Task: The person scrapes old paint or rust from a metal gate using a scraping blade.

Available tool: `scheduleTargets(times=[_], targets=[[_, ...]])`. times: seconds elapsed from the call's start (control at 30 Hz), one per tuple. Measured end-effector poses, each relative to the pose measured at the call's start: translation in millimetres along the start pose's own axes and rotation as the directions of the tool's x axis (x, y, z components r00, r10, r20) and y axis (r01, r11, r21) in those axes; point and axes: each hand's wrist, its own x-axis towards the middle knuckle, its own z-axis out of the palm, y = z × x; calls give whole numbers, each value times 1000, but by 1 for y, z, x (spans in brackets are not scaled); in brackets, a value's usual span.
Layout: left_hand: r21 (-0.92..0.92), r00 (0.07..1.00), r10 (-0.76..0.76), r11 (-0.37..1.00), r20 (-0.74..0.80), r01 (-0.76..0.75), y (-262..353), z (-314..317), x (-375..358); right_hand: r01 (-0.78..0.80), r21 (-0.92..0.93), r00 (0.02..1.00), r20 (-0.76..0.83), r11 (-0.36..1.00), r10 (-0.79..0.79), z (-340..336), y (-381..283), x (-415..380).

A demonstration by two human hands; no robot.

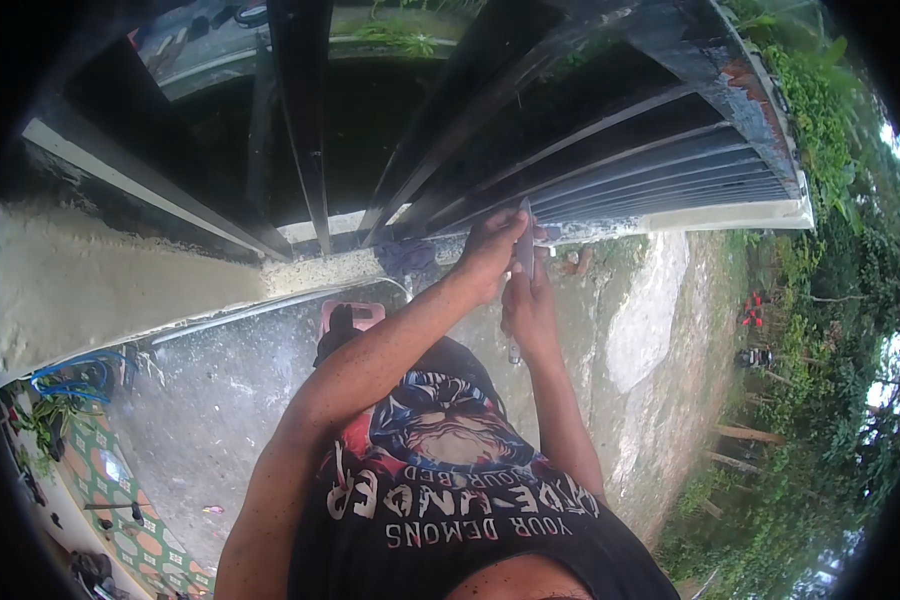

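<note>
My right hand (532,312) is closed around the handle of what looks like a knife (526,240), its flat, pointed blade directed up and away from me. My left hand (492,252) is closed at the blade's left side, with the fingertips pressed against it near the point. Whether those fingers also hold something small cannot be made out. Both hands are close together in front of the ledge (320,272) below the dark metal bars (390,180). A dark crumpled cloth (406,256) lies on that ledge, left of my left hand.
A pink plastic stool (367,314) stands beside my body. Blue hose (75,375) lies coiled at the left, near patterned floor tiles (135,530). Concrete ground (225,400) spreads around me. Trees and bushes (820,400) line the right, with a red object (753,308) among them.
</note>
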Motion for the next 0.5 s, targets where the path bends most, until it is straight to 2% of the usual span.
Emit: scheduleTargets(times=[0.03, 0.1, 0.13, 0.17, 0.23, 0.3, 0.37, 0.43, 0.5], targets=[[2, 1000, 7, 1000, 8, -7, 0, -4, 2, 10, -1, 1000, -3, 1000, -10, 2, 3, 1], [90, 996, -69, 993, -52, 73, 4, -9, 2, -31, 56, 999, 24, 998, 29, 7, 5, 0], [64, 1000, 17, 998, 1, -17, 3, -2, 2, -4, 40, 1000, 7, 999, 4, 5, 0, -2], [56, 1000, 13, 998, -8, -13, 3, 1, -1, -14, 35, 1000, 14, 999, 13, 2, -2, -5], [89, 998, 34, 995, 52, -38, 8, 7, -5, -89, 170, 995, 53, 981, 81, -4, -6, -8], [64, 999, 28, 998, 27, -29, 4, 0, 0, -15, 144, 1000, 2, 989, 15, 6, 2, -5], [127, 998, -23, 991, -54, 30, 3, -11, -1, -85, 140, 996, 32, 986, 82, 11, 8, -2], [135, 998, 25, 991, -56, -17, 5, -1, -2, -113, 169, 993, 39, 979, 108, 11, 0, -6], [120, 991, 120, 985, 64, -127, 5, 9, -3, -21, 211, 1000, 9, 977, 20, 2, -7, -11]])
